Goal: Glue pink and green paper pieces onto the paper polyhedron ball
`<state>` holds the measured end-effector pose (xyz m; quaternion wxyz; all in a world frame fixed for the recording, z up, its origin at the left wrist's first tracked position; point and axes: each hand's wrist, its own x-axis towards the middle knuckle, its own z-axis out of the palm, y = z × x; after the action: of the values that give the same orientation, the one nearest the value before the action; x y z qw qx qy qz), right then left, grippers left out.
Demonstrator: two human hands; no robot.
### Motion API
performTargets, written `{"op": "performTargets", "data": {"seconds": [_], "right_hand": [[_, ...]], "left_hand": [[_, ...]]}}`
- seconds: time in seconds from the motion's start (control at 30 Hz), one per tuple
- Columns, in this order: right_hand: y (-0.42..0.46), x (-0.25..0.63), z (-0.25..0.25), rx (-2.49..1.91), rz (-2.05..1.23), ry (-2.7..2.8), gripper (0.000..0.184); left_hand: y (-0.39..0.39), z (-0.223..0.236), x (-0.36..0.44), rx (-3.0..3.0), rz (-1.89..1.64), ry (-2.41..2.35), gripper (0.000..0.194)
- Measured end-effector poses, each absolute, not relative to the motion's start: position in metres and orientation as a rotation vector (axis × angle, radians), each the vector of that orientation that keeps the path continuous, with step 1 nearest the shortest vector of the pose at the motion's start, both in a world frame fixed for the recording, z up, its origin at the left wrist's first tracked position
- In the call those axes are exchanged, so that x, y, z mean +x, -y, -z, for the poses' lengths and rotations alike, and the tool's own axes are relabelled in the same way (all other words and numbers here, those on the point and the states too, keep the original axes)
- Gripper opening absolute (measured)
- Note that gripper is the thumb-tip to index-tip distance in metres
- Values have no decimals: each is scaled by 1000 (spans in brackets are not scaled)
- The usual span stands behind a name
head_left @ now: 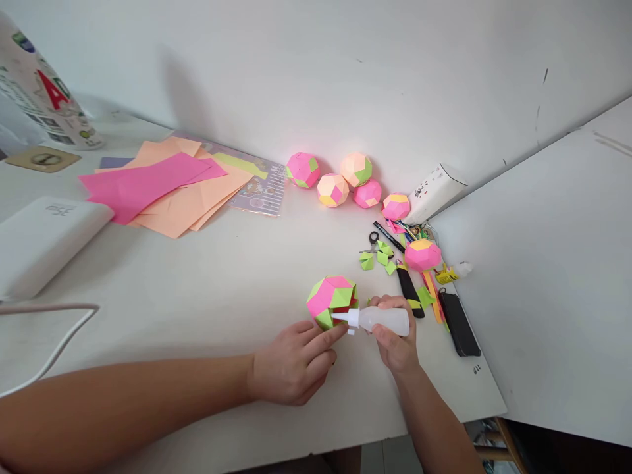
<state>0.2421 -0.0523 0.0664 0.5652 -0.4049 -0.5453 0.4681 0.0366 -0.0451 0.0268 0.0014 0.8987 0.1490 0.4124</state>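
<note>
A pink and green faceted paper ball (330, 296) sits on the table, with an opening on its right side. At its near lower edge is my left hand (296, 363), index finger stretched along the rim and the other fingers curled; the thumb is partly hidden, seemingly steadying the ball. My right hand (397, 342) is wrapped around a white squeeze glue bottle (388, 320), tilted nearly flat. The bottle's thin nozzle points left and meets the ball at the opening. Whether glue is coming out cannot be seen.
Several finished paper balls (303, 170) stand by the wall. To the right lie scissors (374, 240), green paper pieces (382, 258), a black cutter (409, 286), a yellow glue bottle (447, 272) and a black phone (459, 322). Paper sheets (162, 187) and a white box-like device (49, 243) occupy the left.
</note>
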Motion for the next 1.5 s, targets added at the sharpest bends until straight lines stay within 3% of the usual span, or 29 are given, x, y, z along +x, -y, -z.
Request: {"op": "performTargets", "data": {"seconds": [1.5], "right_hand": [[53, 242, -70, -929, -1052, 1309, 19]], "left_hand": [[45, -22, 37, 2820, -1259, -451, 12]]}}
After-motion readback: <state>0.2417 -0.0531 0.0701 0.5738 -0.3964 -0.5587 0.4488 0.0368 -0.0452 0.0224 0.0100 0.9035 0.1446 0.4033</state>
